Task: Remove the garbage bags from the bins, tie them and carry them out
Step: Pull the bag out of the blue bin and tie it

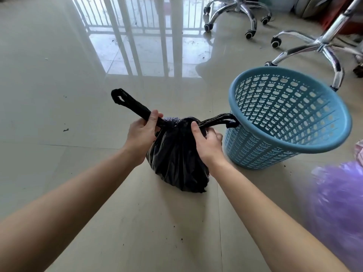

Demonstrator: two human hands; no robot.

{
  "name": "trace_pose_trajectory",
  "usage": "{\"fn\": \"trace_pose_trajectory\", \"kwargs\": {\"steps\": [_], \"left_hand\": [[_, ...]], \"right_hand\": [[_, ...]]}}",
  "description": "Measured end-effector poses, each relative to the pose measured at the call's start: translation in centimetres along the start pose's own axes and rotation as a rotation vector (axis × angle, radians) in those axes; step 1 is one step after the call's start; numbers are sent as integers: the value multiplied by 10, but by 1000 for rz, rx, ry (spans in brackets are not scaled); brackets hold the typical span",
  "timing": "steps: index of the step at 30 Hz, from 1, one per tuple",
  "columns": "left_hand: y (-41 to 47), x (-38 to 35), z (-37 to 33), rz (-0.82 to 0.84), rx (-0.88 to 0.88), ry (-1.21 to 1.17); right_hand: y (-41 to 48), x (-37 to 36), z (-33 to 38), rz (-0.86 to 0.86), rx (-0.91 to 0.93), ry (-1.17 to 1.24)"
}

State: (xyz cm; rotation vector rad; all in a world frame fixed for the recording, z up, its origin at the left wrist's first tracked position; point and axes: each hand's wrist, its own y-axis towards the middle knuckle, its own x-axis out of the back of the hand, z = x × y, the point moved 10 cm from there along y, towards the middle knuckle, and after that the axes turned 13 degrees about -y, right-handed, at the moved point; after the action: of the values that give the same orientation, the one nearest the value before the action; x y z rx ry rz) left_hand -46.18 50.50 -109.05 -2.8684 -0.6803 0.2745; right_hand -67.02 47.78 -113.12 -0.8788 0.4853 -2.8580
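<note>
Gripping garbage bag (176, 163) handles (129, 104), one each in left hand (143, 132) and right hand (206, 142), we pull outward to cinch the knot (177, 122).

Left of my left hand (141, 134): bare tile floor (59, 95), open passage.
Ahead, past the black garbage bag (176, 160): open floor.
Right of my right hand (206, 142): blue perforated bin (255, 154), just beside the bag, blocking that side; its mouth is open from above.
Behind the bin: chrome chair base (322, 46) on castors, with a second chair base (237, 8) farther back.
Beside my right forearm: blurred purple mass (337, 203), closing the near right.
</note>
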Motion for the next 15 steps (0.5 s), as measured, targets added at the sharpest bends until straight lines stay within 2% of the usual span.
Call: {"fn": "trace_pose_trajectory", "kwargs": {"steps": [4,8,10,12,15], "left_hand": [[-5,-9,-17,-19,-37,-110],[-2,-5,-35,-93,-31,-293],[1,-2,-45,-102,-35,-358],[5,4,-48,-131,-23,-373],[11,34,-21,-274,105,-296]], "right_hand": [[9,5,15,-143,-55,470],[7,15,57,-251,83,590],[3,18,82,-267,184,565],[3,13,99,-261,273,442],[11,-6,100,-182,292,198]]}}
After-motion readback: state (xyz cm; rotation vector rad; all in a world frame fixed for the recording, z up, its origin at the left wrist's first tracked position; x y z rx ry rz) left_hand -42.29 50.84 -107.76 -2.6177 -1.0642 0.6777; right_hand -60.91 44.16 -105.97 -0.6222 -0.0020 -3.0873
